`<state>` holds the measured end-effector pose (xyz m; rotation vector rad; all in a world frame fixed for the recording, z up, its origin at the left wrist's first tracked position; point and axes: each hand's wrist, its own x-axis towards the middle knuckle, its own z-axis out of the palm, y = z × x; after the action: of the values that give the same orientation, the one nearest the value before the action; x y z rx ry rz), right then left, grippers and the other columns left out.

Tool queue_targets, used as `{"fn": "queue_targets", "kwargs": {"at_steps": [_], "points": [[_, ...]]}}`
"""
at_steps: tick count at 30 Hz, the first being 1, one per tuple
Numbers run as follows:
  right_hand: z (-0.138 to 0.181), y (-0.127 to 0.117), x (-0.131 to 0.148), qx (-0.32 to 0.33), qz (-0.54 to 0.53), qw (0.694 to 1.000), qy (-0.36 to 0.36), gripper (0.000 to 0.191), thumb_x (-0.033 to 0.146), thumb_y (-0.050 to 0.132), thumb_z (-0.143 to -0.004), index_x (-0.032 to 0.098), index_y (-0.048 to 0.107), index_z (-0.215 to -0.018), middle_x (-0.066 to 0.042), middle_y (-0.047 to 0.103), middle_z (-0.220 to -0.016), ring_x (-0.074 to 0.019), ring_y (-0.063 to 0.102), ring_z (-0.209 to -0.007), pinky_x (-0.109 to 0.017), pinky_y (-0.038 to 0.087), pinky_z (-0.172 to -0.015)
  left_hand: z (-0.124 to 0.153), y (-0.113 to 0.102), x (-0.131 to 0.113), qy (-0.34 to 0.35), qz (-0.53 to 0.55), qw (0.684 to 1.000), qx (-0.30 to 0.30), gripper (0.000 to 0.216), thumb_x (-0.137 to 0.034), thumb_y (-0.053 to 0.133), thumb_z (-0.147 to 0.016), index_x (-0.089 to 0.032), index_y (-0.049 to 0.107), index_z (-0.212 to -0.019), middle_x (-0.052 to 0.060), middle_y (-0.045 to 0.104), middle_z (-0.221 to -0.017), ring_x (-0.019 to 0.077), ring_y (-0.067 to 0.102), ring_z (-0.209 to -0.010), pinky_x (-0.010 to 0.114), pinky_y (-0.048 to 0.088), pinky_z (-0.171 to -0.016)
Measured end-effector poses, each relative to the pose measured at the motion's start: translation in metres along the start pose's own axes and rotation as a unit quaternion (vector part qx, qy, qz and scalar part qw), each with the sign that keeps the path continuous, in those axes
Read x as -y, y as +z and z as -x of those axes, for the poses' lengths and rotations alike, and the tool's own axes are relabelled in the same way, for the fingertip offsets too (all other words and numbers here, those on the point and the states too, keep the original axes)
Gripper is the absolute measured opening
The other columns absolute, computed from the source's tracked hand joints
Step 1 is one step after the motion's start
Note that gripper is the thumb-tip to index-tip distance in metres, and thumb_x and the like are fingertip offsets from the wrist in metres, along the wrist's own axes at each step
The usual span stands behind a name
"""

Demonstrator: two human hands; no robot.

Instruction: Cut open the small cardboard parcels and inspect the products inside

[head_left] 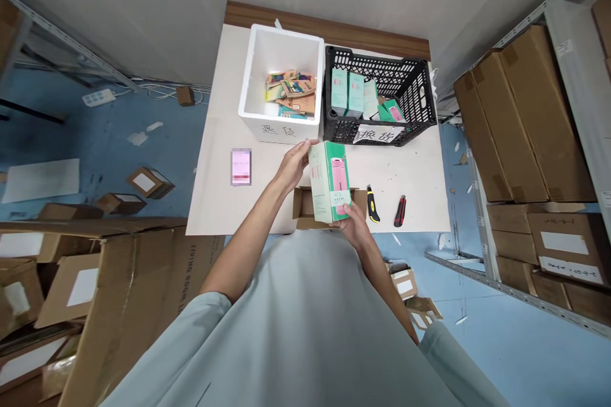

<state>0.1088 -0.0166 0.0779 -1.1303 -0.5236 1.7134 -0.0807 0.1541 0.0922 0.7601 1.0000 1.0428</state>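
Observation:
Between my two hands is a green and white product box with a pink bottle-shaped item printed on its front. My left hand grips its upper left edge, and my right hand holds its lower right corner. Beneath it, at the table's front edge, lies an opened brown cardboard box, partly hidden by the product box. To the right rest a yellow and black utility knife and a red and black utility knife.
A white foam bin with colourful packets and a black plastic crate with several similar green boxes stand at the table's back. A pink card-like item lies left. Cardboard boxes fill shelving on the right; a large carton stands left.

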Motion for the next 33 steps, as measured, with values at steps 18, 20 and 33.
{"fn": "queue_targets", "kwargs": {"at_steps": [18, 20, 33], "points": [[-0.011, -0.029, 0.029, -0.069, 0.090, 0.993, -0.023, 0.085, 0.070, 0.092, -0.086, 0.037, 0.068, -0.161, -0.006, 0.074, -0.156, -0.0334, 0.076, -0.132, -0.043, 0.077, -0.088, -0.019, 0.029, 0.015, -0.040, -0.032, 0.999, 0.005, 0.071, -0.048, 0.104, -0.068, -0.025, 0.076, -0.129, 0.012, 0.070, -0.154, 0.0349, 0.071, -0.134, 0.044, 0.066, -0.098], [-0.018, -0.030, 0.036, -0.084, 0.110, 0.989, -0.044, 0.093, 0.067, 0.095, -0.082, 0.035, 0.065, -0.165, -0.006, 0.072, -0.160, -0.0350, 0.077, -0.131, -0.045, 0.077, -0.089, -0.028, 0.041, 0.014, -0.022, -0.060, 0.998, 0.007, 0.074, -0.052, 0.102, -0.071, -0.026, 0.075, -0.134, 0.012, 0.067, -0.160, 0.0360, 0.069, -0.138, 0.045, 0.066, -0.100], [-0.184, -0.051, 0.190, -0.149, 0.059, 0.949, -0.272, 0.079, 0.063, 0.085, -0.090, 0.026, 0.069, -0.158, -0.011, 0.075, -0.152, -0.0299, 0.074, -0.138, -0.050, 0.063, -0.119, -0.117, 0.143, -0.008, 0.171, -0.200, 0.942, 0.208, 0.088, -0.064, 0.078, -0.098, -0.022, 0.055, -0.172, 0.017, 0.050, -0.180, 0.0388, 0.047, -0.168, 0.055, 0.038, -0.139]]}}
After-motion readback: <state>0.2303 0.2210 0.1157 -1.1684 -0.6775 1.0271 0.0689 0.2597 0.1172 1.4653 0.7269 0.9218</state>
